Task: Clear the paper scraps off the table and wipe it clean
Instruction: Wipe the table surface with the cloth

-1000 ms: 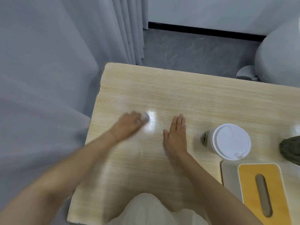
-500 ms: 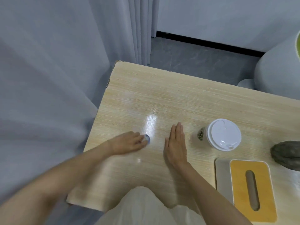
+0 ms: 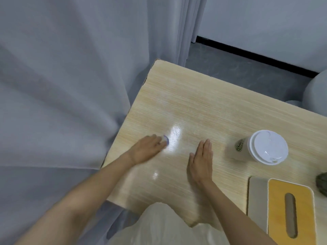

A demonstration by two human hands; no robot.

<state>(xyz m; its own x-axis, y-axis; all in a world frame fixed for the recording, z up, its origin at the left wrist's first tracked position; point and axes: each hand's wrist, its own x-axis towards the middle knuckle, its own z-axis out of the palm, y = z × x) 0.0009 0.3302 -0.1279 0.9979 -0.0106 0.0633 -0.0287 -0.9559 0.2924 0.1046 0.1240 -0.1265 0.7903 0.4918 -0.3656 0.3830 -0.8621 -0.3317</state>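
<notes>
My left hand (image 3: 147,149) presses a small whitish-blue wipe (image 3: 166,139) against the light wooden table (image 3: 203,106) near its left edge; only the wipe's tip shows past my fingers, and the hand is motion-blurred. My right hand (image 3: 200,161) lies flat on the table, palm down, fingers together, holding nothing, a hand's width to the right of the wipe. No paper scraps show on the tabletop.
A paper cup with a white lid (image 3: 267,147) stands right of my right hand. A yellow-topped tissue box (image 3: 292,209) sits at the near right, a dark object (image 3: 322,183) at the right edge. Grey curtain (image 3: 70,85) hangs left; a white plastic bag (image 3: 164,225) lies at the near edge.
My left hand slid the wipe toward me, then left along the table. The right hand stayed flat in place. The camera view shifted left.
</notes>
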